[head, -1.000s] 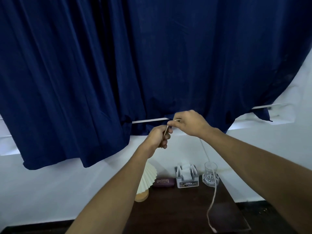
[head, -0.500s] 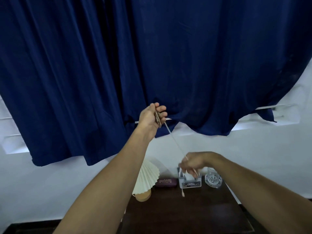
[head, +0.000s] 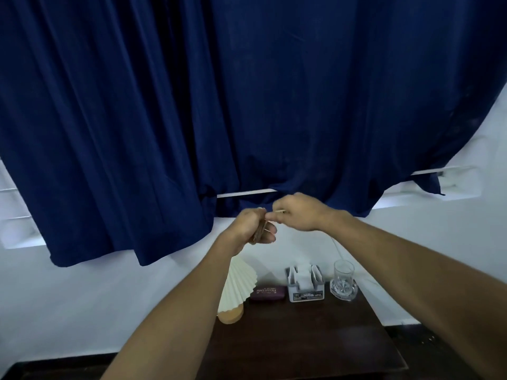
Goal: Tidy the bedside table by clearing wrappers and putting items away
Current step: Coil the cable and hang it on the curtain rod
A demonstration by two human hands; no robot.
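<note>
Gold lettering on the maroon oblong spectacle case (head: pixel 267 292) seems to read "PRINCE OPTICALS". The label on the front of the grey plastic holder (head: pixel 306 295) is too small to read, apart from what may be the same last word.

Both hands are raised in front of the navy blue curtain (head: pixel 247 105), well above the dark wooden tabletop (head: pixel 301 344). The left hand (head: pixel 253 226) has its fingers (head: pixel 270 238) curled round a small coil of thin pale cord (head: pixel 258 235). The loops stand roughly upright, tilted slightly with the top toward the right. The right hand (head: pixel 300 212) is just beside it, its fingers (head: pixel 272 215) pinching a short stretch of the cord that runs nearly level between the two hands. A loose strand drops from under the right wrist, slanting down and to the right. It fades out above the clear glass tumbler (head: pixel 343 272).

The tumbler sits on a clear glass dish (head: pixel 354 290) at the back right of the tabletop. White folded papers stand in the grey holder. A white pleated paper lampshade (head: pixel 238 286) on a round wooden base (head: pixel 231 316) stands at the back left, partly behind the left forearm.
</note>
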